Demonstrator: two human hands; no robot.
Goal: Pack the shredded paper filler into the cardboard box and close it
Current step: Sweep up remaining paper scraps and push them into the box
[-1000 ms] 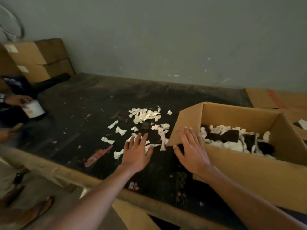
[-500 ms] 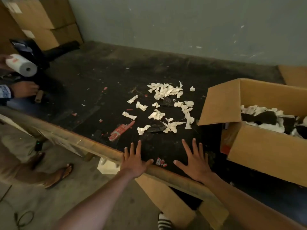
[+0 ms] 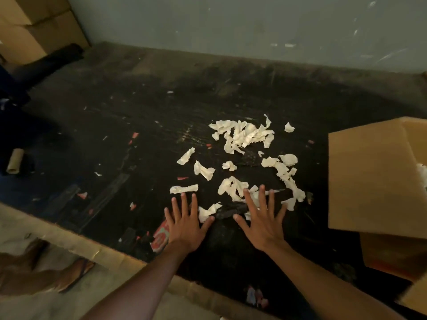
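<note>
1. Bench (image 3: 161, 93): dark, scuffed black top, set against a pale grey wall (image 3: 231, 24). Its near edge is a worn tan strip running from the lower left towards the lower middle.
2. Shredded paper filler (image 3: 242, 135): cream, crumpled scraps scattered loose on the bench top, right of centre. The thickest cluster lies at the far side; single scraps and a trailing strip lie nearer the hands. A little white filler also shows inside the box at the right edge.
3. Cardboard box (image 3: 392, 250): brown, at the right edge, partly out of view, standing open with one large flap (image 3: 369, 181) raised towards the scraps.
4. Left hand (image 3: 184, 225): palm down, fingers straight and fanned apart, holding nothing. It is low over the bench at the near edge of the scraps; its thumb lies beside one scrap. Whether it presses on the bench I cannot tell.
5. Right hand (image 3: 263, 222): palm down, fingers straight and splayed, holding nothing. Its fingertips overlap the nearest scraps.
6. Red printed wrapper (image 3: 160, 236): flat on the bench, just left of the left hand, partly covered by it.
7. Small red and white flecks: strewn over the bench top.
8. Cardboard tube (image 3: 15, 160): brown, lying at the far left.
9. Stacked brown cartons (image 3: 30, 24): far left corner.
10. Another person's sandalled foot (image 3: 71, 273): on the floor, lower left.
</note>
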